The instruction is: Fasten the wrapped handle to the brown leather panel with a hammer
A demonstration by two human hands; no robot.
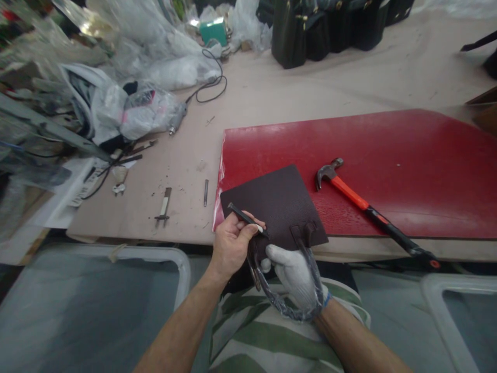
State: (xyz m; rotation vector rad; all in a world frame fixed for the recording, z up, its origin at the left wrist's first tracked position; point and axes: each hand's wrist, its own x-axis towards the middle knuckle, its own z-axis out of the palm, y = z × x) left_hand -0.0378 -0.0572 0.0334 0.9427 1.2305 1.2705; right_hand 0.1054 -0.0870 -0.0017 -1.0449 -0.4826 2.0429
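A dark brown leather panel (267, 199) lies partly on the red board, its near edge jutting toward my lap. A handle wrapped in clear plastic (279, 305) loops down from that edge, its tabs against the leather. My bare left hand (233, 241) pinches a black rod-shaped tool (241, 212), held slanted with its lower end at the leather near the left tab. Wearing a white knit glove, my right hand (295, 272) reaches through the handle loop, fingers curled at the panel's near edge. Its fingertips are partly hidden. A claw hammer (353, 197) with an orange and black grip rests to the right.
The red board (368, 155) covers much of the table. Left of it lie a small metal rod (205, 192) and a pronged metal tool (163, 207). Plastic-wrapped items (151, 111) and a cable crowd the back left. Black bags (322, 31) stand behind; a pale bin (182, 264) is below.
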